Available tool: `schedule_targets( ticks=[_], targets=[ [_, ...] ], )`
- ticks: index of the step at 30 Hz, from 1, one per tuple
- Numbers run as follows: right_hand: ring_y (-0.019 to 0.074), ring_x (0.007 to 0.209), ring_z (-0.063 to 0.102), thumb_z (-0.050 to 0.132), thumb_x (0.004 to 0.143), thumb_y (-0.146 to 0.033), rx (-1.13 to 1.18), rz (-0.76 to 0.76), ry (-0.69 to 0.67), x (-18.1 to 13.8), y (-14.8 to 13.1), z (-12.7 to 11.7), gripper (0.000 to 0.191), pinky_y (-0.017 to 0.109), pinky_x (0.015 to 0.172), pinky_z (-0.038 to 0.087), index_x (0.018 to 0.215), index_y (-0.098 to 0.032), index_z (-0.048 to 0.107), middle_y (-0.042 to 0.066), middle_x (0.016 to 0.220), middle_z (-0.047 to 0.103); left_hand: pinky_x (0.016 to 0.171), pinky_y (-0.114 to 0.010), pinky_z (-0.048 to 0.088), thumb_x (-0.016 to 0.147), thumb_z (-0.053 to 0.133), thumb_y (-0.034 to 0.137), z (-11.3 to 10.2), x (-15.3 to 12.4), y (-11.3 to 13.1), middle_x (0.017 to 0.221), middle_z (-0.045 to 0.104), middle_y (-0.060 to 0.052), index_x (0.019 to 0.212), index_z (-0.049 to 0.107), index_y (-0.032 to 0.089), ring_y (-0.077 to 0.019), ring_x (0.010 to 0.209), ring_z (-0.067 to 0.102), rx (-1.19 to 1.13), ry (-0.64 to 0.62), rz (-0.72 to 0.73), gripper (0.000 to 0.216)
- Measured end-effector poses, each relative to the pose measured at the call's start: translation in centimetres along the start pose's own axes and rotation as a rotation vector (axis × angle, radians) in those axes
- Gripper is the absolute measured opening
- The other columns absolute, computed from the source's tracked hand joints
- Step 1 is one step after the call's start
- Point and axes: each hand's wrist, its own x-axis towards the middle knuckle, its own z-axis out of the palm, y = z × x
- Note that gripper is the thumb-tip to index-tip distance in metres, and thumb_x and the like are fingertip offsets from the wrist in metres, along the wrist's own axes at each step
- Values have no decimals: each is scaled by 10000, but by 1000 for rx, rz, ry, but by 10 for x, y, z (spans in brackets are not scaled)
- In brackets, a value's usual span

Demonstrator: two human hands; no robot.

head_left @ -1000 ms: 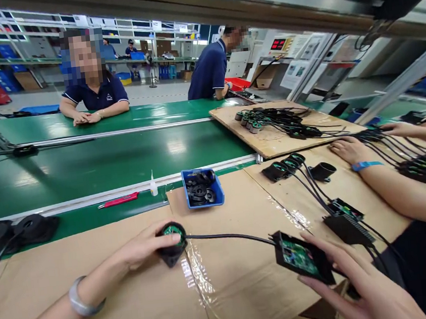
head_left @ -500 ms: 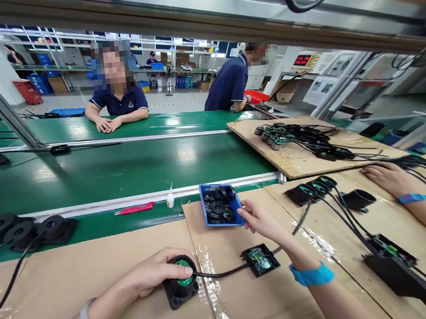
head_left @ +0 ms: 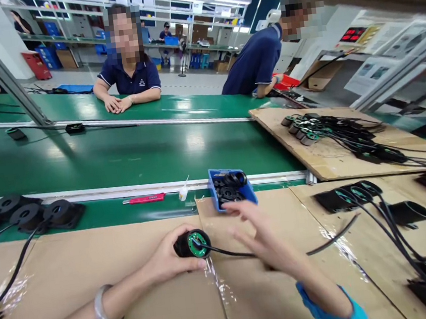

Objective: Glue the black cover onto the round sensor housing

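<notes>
The round black part, gripped by the left hand, could slip; the right hand hovers open and might snag its cable.

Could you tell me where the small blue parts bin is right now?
The blue bin sits mid-frame at the cardboard's far edge, just beyond the right hand, right of the glue bottle.

A single head-worn camera looks forward and down over a cardboard-covered bench, close above the person's own left hand and right hand. It faces across the green conveyor toward two seated people on the far side, with shelving behind them. Its wide lens bends the edges, and no second view is there to share the scene.
</notes>
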Motion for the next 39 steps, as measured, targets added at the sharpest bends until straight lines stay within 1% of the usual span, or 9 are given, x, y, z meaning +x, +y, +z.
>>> schedule_targets(
  ticks=[4,8,13,17,20,26,32,35,39],
  targets=[
    [170,796,631,552,961,-305,277,-39,-328,-19,-27,24,351,291,704,524,1299,-266,464,6,914,649,794,-276,475,608,910,278,-6,-2,2,1016,647,-42,1118,632,168,-185,918,603,-33,-6,13,591],
    [146,744,566,600,912,-254,515,92,-253,-10,-24,37,91,266,680,477,941,-217,522,-7,803,564,557,-225,477,657,863,414,-12,-5,10,819,651,-16,1016,605,163,-133,638,609,-162,-166,-237,509],
    [199,807,651,796,722,-588,654,23,-463,13,-20,32,443,316,717,560,894,-207,650,43,883,653,391,-215,504,516,859,339,-11,-9,12,738,630,6,907,689,165,-144,541,618,-40,-183,-560,460],
    [235,1070,615,576,899,-578,638,134,-203,47,-14,60,593,408,889,555,1344,-201,470,170,1335,536,351,-273,547,458,823,323,-13,-7,6,712,661,-36,870,734,143,-184,553,632,-143,-216,-687,458],
    [203,933,607,620,892,-395,518,183,-25,84,-7,96,544,434,871,533,1349,-162,436,194,1380,467,315,-299,548,438,828,351,-15,-4,3,749,662,-74,803,722,110,-215,586,644,-211,-219,-701,449],
    [160,738,573,648,896,-313,482,88,48,115,-19,103,198,352,767,506,1002,-150,613,25,860,618,406,-271,578,579,865,510,-20,-7,2,883,649,-87,900,681,115,-212,706,667,-334,-218,-587,541],
    [175,899,593,485,1010,-400,661,-9,94,41,-35,40,444,334,817,519,1441,-329,403,39,1071,602,648,-297,577,622,923,394,-20,-8,-4,1073,624,-64,1158,564,191,-187,838,648,-230,-196,-198,677],
    [152,809,602,564,1006,-369,989,61,85,1,-27,26,336,263,668,515,1317,-414,446,5,978,619,798,-329,533,648,909,320,-17,-7,-11,1051,651,-65,1105,595,170,-205,920,631,27,-88,38,574],
    [116,682,585,606,977,-380,1347,279,-8,-33,-18,36,164,198,550,464,1128,-317,594,34,953,655,1002,-424,453,648,915,349,-16,-6,-11,1164,671,-93,1147,667,193,-280,1112,607,314,47,225,578]
  ],
)
